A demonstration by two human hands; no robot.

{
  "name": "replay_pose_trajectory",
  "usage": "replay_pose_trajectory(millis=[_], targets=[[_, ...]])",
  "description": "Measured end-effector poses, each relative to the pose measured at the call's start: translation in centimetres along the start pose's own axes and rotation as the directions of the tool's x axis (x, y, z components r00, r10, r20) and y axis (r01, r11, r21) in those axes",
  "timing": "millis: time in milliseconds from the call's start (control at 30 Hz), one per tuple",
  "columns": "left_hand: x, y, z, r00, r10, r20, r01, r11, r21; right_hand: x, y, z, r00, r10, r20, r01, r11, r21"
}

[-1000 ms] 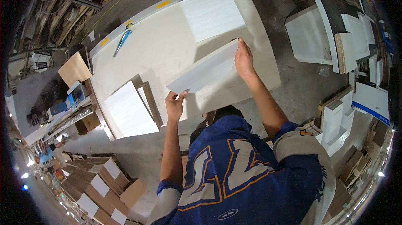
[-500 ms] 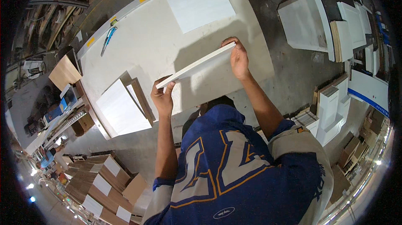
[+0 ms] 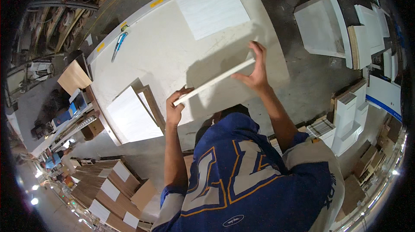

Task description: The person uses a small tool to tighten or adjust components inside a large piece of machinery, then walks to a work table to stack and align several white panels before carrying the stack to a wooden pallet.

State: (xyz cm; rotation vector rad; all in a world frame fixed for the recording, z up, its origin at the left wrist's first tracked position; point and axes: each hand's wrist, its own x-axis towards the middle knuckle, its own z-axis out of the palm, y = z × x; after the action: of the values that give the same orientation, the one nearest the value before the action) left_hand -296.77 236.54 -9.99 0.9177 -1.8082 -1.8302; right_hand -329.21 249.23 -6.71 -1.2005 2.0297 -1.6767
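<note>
A narrow white panel [image 3: 216, 81] is held slantwise over the near part of the pale worktable [image 3: 151, 55], its long thin edge facing up. My left hand [image 3: 175, 106] grips its left end between thumb and fingers. At the other end, my right hand [image 3: 258, 72] spans the panel loosely, thumb on the near side and fingers reaching past the far side. The panel's underside is hidden. A large white sheet [image 3: 212, 8] lies flat at the table's far side. White boards [image 3: 134, 115] are stacked at the near left corner, beside my left hand.
A blue utility knife [image 3: 119, 47] lies near the spirit level [image 3: 155, 4] along the table's far edge. White panels [image 3: 320, 24] stand to the right. Wood-toned boards [image 3: 108, 189] are stacked at the lower left, and scrap strips [image 3: 65, 20] are piled at the upper left.
The panel has come nearer to me and turned more edge-up. My right hand has loosened, its fingers and thumb spreading wider. The whole view has shifted slightly.
</note>
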Motion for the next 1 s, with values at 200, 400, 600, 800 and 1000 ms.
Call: replay_pose_trajectory(millis=[200, 400, 600, 800, 1000], targets=[[5.2, 3.8, -4.0, 0.996, -0.078, 0.044, 0.089, 0.879, -0.468, 0.6, -4.5, -1.3, 0.858, -0.172, 0.484, 0.416, 0.785, -0.459], [22.2, 2.5, -0.1, 0.985, 0.009, 0.173, -0.125, 0.729, 0.673, -3.1, -6.6, -1.9, 0.900, 0.003, 0.435, 0.304, 0.711, -0.634], [34.6, 0.7, 9.0, 0.909, -0.041, 0.416, -0.413, 0.055, 0.909, -5.3, -7.8, -3.0, 0.842, 0.223, 0.492, 0.221, 0.688, -0.691], [32.7, -3.6, 12.5, 0.955, -0.100, 0.281, -0.281, 0.020, 0.960, -9.3, -6.4, -3.6, 0.910, 0.093, 0.403, 0.192, 0.769, -0.609], [26.8, -5.3, 10.0, 0.874, 0.058, 0.483, -0.482, -0.029, 0.876, -10.7, -5.9, -3.8, 0.941, 0.023, 0.338, 0.192, 0.785, -0.588]])
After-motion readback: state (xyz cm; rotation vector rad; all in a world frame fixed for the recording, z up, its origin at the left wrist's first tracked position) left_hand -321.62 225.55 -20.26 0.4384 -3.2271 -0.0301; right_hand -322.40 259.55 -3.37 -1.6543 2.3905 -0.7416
